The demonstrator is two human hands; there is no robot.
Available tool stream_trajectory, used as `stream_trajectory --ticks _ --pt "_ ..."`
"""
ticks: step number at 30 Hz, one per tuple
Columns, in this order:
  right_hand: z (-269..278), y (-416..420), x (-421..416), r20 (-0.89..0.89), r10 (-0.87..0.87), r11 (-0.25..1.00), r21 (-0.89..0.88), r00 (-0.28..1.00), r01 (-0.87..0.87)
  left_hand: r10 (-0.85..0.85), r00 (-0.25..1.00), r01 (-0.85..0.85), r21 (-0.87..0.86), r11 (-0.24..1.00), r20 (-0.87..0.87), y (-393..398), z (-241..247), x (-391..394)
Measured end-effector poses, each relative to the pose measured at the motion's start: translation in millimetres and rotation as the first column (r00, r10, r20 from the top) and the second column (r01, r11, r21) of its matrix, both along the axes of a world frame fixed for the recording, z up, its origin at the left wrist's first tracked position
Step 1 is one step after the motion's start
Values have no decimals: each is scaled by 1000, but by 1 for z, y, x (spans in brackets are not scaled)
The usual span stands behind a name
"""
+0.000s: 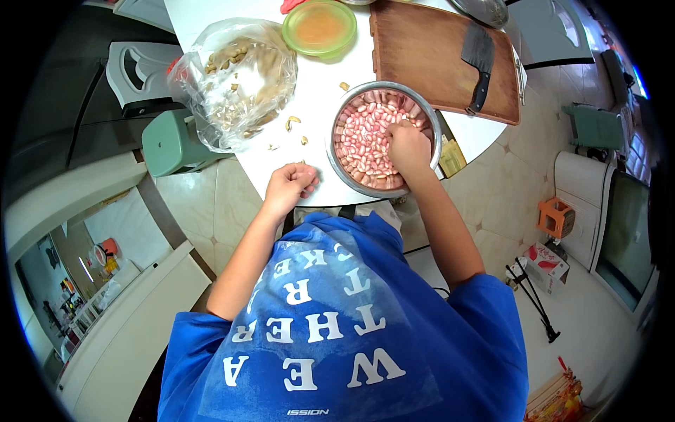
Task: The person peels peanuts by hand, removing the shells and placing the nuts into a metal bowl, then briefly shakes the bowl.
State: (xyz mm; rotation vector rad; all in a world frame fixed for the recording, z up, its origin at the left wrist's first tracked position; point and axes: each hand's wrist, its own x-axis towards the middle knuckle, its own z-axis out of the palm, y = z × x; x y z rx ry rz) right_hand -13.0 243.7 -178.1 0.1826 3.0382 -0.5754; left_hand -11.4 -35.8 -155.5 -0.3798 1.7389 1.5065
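A round metal bowl (332,150) holds many shelled pink peanuts (366,132) near the table's front edge. My right hand (410,147) is inside the bowl at its right side, fingers curled down at the peanuts; whether it grips any is hidden. Left of the bowl, my left hand (292,184) is over the table edge with its fingers curled; a small piece of peanut shell seems to show at its fingertips, too small to be sure. Beyond it lie a few loose peanut shells (292,122). A clear plastic bag (211,100) with unshelled peanuts (227,59) and shells lies open at the back left.
A wooden cutting board (422,53) stands behind and right of the bowl, with a black-handled cleaver (479,66) on it. A green-lidded container (319,27) is at the back. A yellowish package (452,158) sits right of the bowl. A green stool (163,142) stands left of the table.
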Motion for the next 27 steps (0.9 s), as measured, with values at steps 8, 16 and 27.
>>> stream_trajectory --ticks 8,16,27 --pt "-7 7 -4 90 55 997 43 994 -59 181 981 -179 -23 983 73 -33 -5 22" --pt "30 10 -9 179 9 995 -103 984 9 205 977 -206 25 978 61 -36 1 20" --pt "150 -99 -5 -573 35 733 -542 819 -410 192 980 -193 23 981 53 -51 4 21"
